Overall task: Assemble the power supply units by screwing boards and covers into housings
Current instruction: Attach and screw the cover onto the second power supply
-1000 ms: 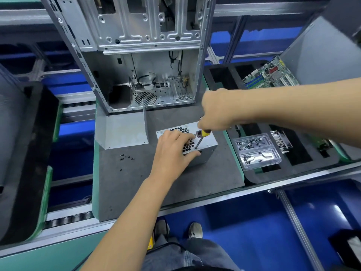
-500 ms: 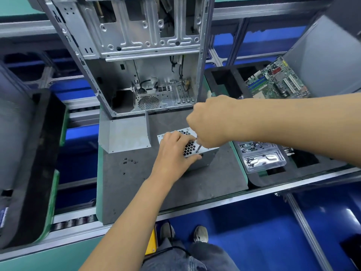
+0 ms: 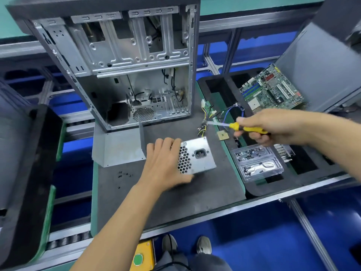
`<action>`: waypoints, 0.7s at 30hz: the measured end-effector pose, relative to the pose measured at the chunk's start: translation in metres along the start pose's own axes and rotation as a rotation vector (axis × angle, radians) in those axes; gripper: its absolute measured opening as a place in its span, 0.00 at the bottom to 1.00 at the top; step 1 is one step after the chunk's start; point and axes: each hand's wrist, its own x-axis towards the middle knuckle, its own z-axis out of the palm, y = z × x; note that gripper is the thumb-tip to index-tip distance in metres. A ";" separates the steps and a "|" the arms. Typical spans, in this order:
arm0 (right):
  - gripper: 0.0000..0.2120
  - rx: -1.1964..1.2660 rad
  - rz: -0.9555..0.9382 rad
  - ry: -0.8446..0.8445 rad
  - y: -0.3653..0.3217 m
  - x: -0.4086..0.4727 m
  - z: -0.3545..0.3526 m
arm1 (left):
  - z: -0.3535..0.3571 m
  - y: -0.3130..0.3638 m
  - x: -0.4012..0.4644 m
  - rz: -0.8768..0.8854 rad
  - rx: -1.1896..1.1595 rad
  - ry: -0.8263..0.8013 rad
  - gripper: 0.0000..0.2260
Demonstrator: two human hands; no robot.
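Power supply unit [image 3: 197,155] under left grip [image 3: 162,165]

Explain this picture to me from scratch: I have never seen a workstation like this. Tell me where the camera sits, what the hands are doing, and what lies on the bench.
There is no machine here, only a person at an assembly bench. The camera is worn on the person's head and looks down at both arms.

The left hand grips a silver power supply unit, a metal box with a honeycomb vent and a power socket, on the grey mat. The right hand holds a yellow-handled screwdriver, lifted clear of the box.

Behind stands an open computer case, with a bent metal cover in front of it. A few loose black screws lie on the mat. To the right are a clear tray of screws and a green circuit board.
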 end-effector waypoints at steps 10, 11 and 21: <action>0.15 -0.365 0.049 0.710 0.136 0.090 0.099 | 0.079 0.015 -0.061 0.053 0.161 0.325 0.37; 0.15 -0.503 0.052 0.774 0.138 0.092 0.104 | 0.084 0.018 -0.067 0.037 0.154 0.319 0.33; 0.15 0.097 -0.097 0.553 0.040 0.157 0.076 | 0.073 0.003 -0.058 0.077 -0.027 0.242 0.13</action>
